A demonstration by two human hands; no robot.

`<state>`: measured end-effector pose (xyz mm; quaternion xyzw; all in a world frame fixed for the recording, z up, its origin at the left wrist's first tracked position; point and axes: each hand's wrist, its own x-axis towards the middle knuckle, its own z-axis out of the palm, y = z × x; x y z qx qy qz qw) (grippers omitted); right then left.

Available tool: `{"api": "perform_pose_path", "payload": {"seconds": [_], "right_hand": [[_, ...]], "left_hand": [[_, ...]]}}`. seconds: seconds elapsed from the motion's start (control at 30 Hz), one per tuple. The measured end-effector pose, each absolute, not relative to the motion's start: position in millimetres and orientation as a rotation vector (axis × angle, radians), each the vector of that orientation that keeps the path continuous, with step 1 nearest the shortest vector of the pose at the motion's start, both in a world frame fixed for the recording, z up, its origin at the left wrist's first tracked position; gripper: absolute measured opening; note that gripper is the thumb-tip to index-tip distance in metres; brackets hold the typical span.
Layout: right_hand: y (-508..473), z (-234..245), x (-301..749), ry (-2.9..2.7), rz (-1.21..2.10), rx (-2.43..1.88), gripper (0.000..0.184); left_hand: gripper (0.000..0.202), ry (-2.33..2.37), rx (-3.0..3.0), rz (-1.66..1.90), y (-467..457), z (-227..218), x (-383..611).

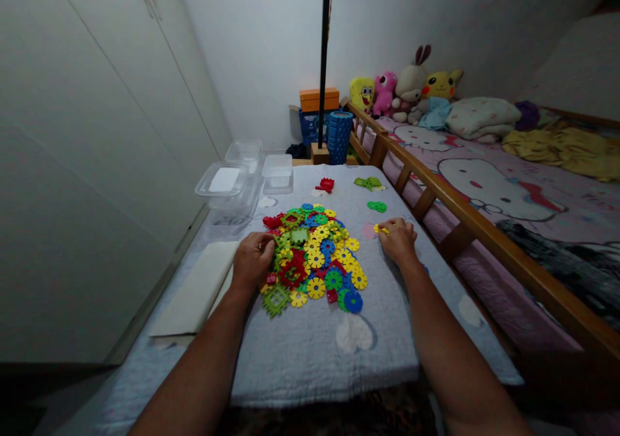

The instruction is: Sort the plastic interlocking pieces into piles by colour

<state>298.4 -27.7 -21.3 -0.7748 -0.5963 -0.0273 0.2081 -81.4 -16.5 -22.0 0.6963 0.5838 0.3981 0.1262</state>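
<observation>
A mixed heap of plastic interlocking pieces (317,258) in yellow, green, blue and red lies on the cloth-covered table. My left hand (252,260) rests against the left edge of the heap, fingers curled in; what they hold, if anything, is hidden. To the right of the heap, my right hand (400,241) pinches a yellow notched disc (380,228) low over the cloth. Behind that hand lie small separate groups: green discs (376,207), light-green square pieces (368,183) and red pieces (326,184). A blue piece (426,269) shows partly beside my right forearm.
Clear plastic boxes (278,168) stand at the table's back left, one with a white label. A folded cream-coloured board (198,287) lies left of my left hand. A wooden bed rail (431,194) runs along the right side. A black pole (324,61) rises behind the table.
</observation>
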Motion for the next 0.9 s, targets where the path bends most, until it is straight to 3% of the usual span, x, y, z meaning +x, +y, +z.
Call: {"api": "perform_pose_path", "payload": {"seconds": [0.2,0.4,0.6,0.7,0.9], "right_hand": [[-31,-17,271,-2.057,0.07,-1.823,0.027],[-35,-17,255,-2.187,0.147,-1.786,0.024],[-29,-13,277,-1.999,0.364,-1.689,0.005],[-26,-12,299,-1.704,0.447,-1.683,0.008],[-24,-16,337,-1.338,0.306,-1.783,0.013]], "left_hand": [[0.024,1.714,2.022,1.137,-17,-21,-82],[0.024,1.719,2.003,1.149,-17,-21,-83],[0.024,1.722,2.006,1.151,-17,-22,-83],[0.024,1.721,2.01,1.145,-17,-22,-83],[0.024,1.707,2.026,1.135,-17,-22,-82]]}}
